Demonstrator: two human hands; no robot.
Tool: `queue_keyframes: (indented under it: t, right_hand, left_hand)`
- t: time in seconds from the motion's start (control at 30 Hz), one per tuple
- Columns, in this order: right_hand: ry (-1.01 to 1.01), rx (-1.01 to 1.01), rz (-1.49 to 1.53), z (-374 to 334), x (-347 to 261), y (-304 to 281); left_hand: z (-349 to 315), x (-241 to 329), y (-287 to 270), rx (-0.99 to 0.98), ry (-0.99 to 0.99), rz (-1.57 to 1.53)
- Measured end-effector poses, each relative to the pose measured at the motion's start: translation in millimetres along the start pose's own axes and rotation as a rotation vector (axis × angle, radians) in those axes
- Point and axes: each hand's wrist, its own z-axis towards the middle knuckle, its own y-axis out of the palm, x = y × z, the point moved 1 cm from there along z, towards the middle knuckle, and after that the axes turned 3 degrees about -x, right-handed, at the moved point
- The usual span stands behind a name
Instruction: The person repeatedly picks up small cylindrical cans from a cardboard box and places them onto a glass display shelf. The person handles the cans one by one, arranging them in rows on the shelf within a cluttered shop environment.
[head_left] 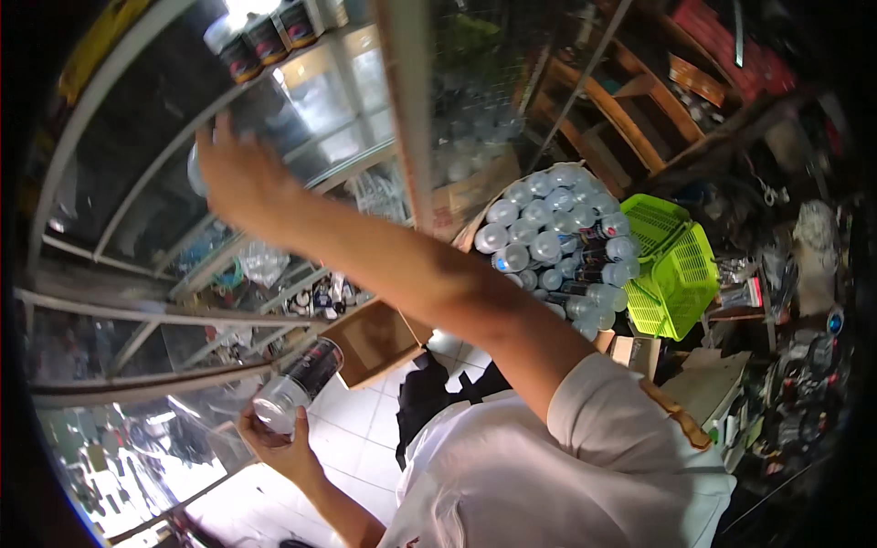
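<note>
My left hand (281,447), low on the left, is closed round the clear end of a plastic jar (301,379) with a dark label. The jar is tilted, over the floor beside an open cardboard box (370,342). Across the view my right arm stretches to the glass-fronted shelving, and my right hand (242,178) is raised before a shelf, smeared by motion. A pale rounded edge (195,172) shows beside its fingers; whether the hand grips it I cannot tell. Above that hand, several dark-labelled jars (265,41) stand on the upper shelf.
Many clear plastic bottles (545,245) fill a large carton to the right. Beside it is a bright green plastic basket (681,283). Wooden shelving (630,105) stands at the far right, and cluttered goods lie below. Metal shelf frames and glass edge the left side; white tiles (352,429) cover the floor.
</note>
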Motion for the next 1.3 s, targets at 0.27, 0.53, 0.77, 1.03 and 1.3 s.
queue_keyframes:
  t: [0.27,0.53,0.77,1.03,1.3]
  right_hand:
    - [-0.064,-0.061,0.368,-204.8,24.2,-138.2]
    - [0.380,0.090,0.338,-381.5,116.4,-264.9]
    - [0.697,0.145,-0.226,-474.8,286.3,-288.8]
    - [0.914,-0.217,-0.363,-499.6,390.4,-236.5]
    - [0.858,-0.099,-0.510,-514.5,420.1,-195.7]
  left_hand:
    - [-74.9,38.9,76.3,-0.063,-0.108,0.065]
    - [-126.7,58.2,141.7,-0.171,-0.023,0.004]
    - [-156.2,89.3,194.6,-0.289,0.003,-0.084]
    - [-173.7,112.6,216.1,-0.404,0.085,-0.055]
    - [-179.9,109.2,273.1,-0.535,0.060,-0.135]
